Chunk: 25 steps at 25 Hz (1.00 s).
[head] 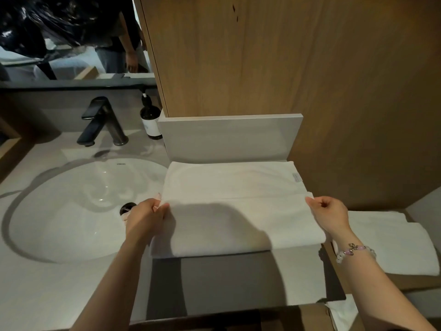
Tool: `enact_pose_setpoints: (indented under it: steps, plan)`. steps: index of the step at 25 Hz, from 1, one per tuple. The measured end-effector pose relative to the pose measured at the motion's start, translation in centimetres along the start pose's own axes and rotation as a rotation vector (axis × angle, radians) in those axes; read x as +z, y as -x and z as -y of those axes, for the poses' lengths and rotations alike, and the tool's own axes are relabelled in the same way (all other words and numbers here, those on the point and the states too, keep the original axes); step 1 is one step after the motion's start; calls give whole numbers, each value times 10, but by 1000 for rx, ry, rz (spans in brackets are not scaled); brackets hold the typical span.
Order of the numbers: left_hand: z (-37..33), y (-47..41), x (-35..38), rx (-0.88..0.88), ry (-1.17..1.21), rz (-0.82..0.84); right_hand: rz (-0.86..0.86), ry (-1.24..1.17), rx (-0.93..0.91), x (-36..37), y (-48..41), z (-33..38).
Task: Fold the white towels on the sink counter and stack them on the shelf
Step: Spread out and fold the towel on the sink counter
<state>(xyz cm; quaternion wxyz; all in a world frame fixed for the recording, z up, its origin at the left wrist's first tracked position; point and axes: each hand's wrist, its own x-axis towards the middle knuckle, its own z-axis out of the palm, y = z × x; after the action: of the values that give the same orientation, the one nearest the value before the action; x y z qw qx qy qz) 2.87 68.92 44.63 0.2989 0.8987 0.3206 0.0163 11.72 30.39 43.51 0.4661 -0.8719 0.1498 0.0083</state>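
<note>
A white towel [233,201] lies flat on the grey sink counter [71,278], right of the basin, its near half folded over the far half. My left hand [145,217] pinches the folded edge at the towel's left corner. My right hand [328,215] pinches the same edge at the right corner. A small label shows on the towel's far right corner. A second folded white towel [393,244] rests on the wooden shelf [405,283] below and to the right of the counter.
An oval white basin [78,211] with a dark drain sits to the left. Behind it stand a dark faucet [102,123] and a brown soap bottle [150,123]. A wooden cabinet wall [286,56] rises behind the towel. A mirror reflects a person.
</note>
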Motion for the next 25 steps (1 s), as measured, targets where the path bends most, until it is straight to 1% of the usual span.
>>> enact_pose_setpoints:
  steps: [3,9,15,19,20,22,23,24,25]
  plan:
    - [-2,-2,2,-7,-47,12,-19,54,-3,2,-1,0]
    - [-9,4,5,-49,-78,28,23,250,-22,0,-9,3]
    - [-18,10,9,-102,-134,-12,33,366,-56,0,-7,10]
    - [-23,12,8,-116,-152,0,115,414,-56,-3,-4,18]
    - [-25,12,4,-106,-157,-4,124,436,-78,-6,-3,23]
    - [-33,15,-2,-47,-128,-82,36,513,-188,-5,6,33]
    - [-39,19,-1,5,-89,-157,-25,532,-292,0,15,39]
    - [-47,26,3,79,-43,-223,-35,540,-404,12,28,46]
    - [-55,34,13,176,-7,-255,23,569,-505,27,43,53]
